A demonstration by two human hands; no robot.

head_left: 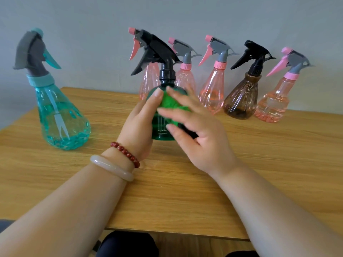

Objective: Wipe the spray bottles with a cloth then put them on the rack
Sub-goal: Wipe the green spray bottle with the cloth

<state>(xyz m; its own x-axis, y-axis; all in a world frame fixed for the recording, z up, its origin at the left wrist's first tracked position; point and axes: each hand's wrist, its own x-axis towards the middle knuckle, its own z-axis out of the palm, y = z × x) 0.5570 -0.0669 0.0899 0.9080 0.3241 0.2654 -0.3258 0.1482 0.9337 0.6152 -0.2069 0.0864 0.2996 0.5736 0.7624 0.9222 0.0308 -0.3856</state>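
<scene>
A green spray bottle (163, 130) with a black trigger head stands upright at the middle of the wooden table (167, 197). My left hand (139, 123) grips its body from the left, thumb up near the shoulder. My right hand (196, 130) lies against the bottle's right front with fingers straight and spread, pressing a bright green cloth (171, 103) onto it. Most of the cloth is hidden under the fingers. No rack is in view.
A teal spray bottle (61, 117) stands at the left of the table. Along the back by the grey wall stand several pink bottles (211, 93) and a brown one with a black head (241, 101). The table's front edge lies just before my knees.
</scene>
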